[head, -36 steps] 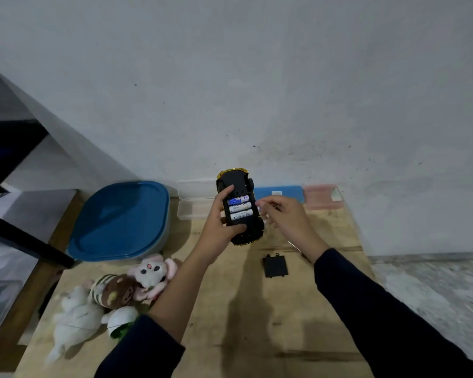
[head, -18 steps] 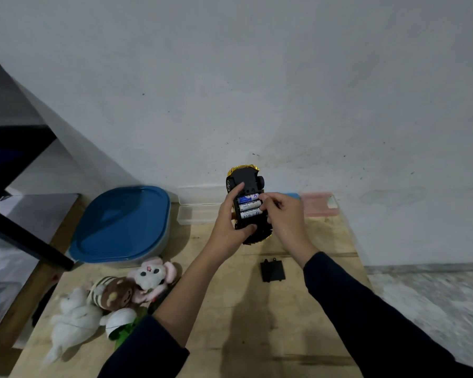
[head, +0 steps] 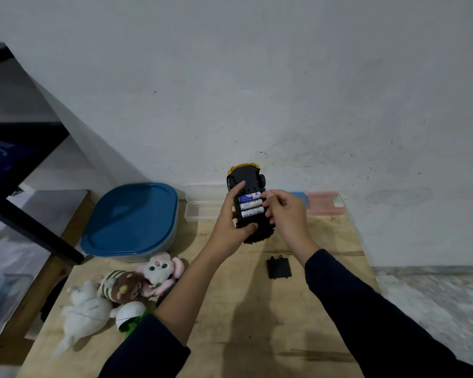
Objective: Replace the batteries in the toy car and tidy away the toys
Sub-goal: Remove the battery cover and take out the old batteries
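A yellow toy car (head: 247,178) is held upside down above the back of the wooden table (head: 246,323), its black underside facing me. My left hand (head: 231,225) grips the car from the left. Three white batteries (head: 250,205) lie side by side in the open compartment. My right hand (head: 283,214) has its curled fingertips on the right ends of the batteries. The black battery cover (head: 278,267) lies flat on the table below the hands. Several plush toys (head: 120,290) are heaped at the table's left.
A bin with a blue lid (head: 131,219) stands at the back left. Clear (head: 202,207), blue (head: 299,196) and pink (head: 325,204) small plastic boxes line the wall behind the car. A dark shelf frame (head: 25,214) stands left of the table; grey floor lies to the right.
My right hand has come in from the right onto the batteries. The car has stayed in my left hand and the view has shifted a little.
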The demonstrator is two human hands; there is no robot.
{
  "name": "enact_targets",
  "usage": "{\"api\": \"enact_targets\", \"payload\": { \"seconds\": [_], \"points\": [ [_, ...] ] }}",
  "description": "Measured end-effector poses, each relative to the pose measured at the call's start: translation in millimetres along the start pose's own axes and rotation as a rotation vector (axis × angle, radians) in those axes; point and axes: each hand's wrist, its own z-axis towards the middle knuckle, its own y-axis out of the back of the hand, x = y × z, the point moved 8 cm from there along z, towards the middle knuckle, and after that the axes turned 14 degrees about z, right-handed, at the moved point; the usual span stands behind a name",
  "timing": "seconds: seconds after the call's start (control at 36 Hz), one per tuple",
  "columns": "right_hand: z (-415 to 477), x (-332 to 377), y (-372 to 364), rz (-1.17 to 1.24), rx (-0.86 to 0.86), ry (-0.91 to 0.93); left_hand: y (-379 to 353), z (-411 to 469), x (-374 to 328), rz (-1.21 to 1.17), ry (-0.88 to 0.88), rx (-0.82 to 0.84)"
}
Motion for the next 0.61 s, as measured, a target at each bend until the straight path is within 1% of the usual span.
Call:
{"api": "enact_targets", "payload": {
  "seconds": [0.08,0.31,0.36,0.44,0.53,0.61],
  "points": [
    [-3,0,-4,0.005,0.019,0.013,4,-2,2,-0.004,0.002,-0.005],
    [-14,16,-17,0.000,0.057,0.178,15,-3,5,-0.004,0.012,-0.018],
    [-16,19,-21,0.026,0.074,0.195,18,-4,5,-0.015,0.016,-0.019],
    [-18,23,-25,-0.010,0.085,0.233,19,-5,4,-0.014,0.012,-0.009],
    [-16,26,-29,-0.032,0.102,0.238,19,-6,2,-0.018,0.011,0.007],
    [-16,29,-37,-0.061,0.173,0.232,19,-7,2,-0.035,0.013,0.004]
  ]
}}
